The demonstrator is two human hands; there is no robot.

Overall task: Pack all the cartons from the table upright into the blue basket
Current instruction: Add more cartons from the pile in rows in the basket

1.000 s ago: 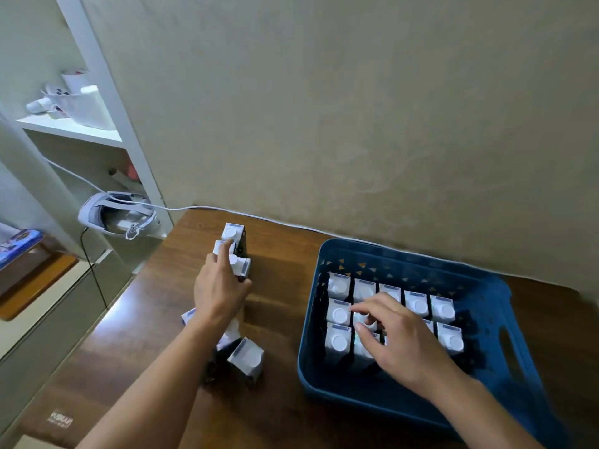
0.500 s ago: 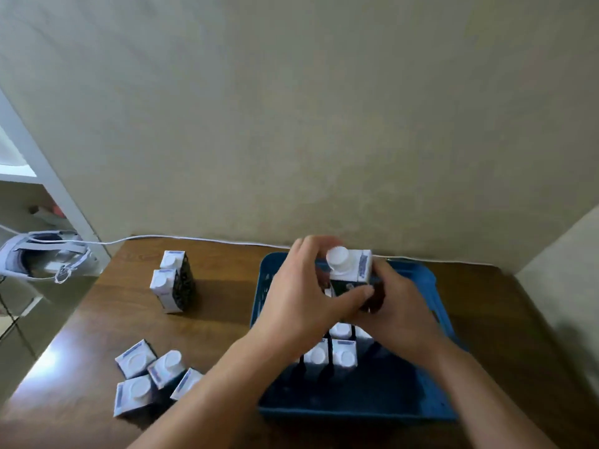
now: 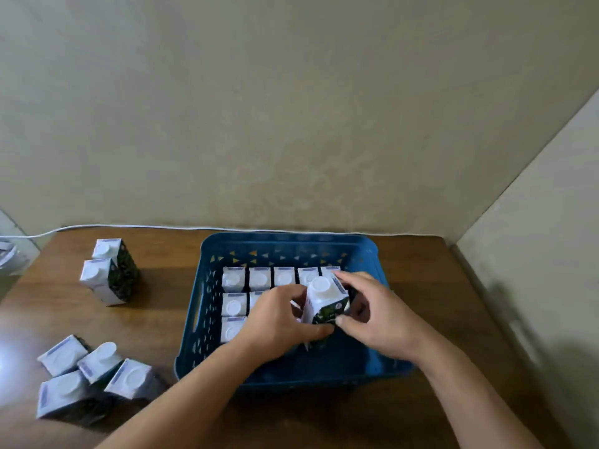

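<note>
A blue basket stands on the brown table, with several white-topped cartons upright in rows inside it. Over the basket's middle right, my left hand and my right hand both grip one carton with a white cap and dark patterned sides, tilted a little. Two cartons stand upright at the table's back left. Several more cartons are clustered at the front left.
A white cable runs along the wall at the table's back edge. The wall corner closes the table's right side. Part of a white object shows at the far left edge.
The carton held in both hands has come down from above the basket's back rim to among the packed rows. The view has tilted down a little.
</note>
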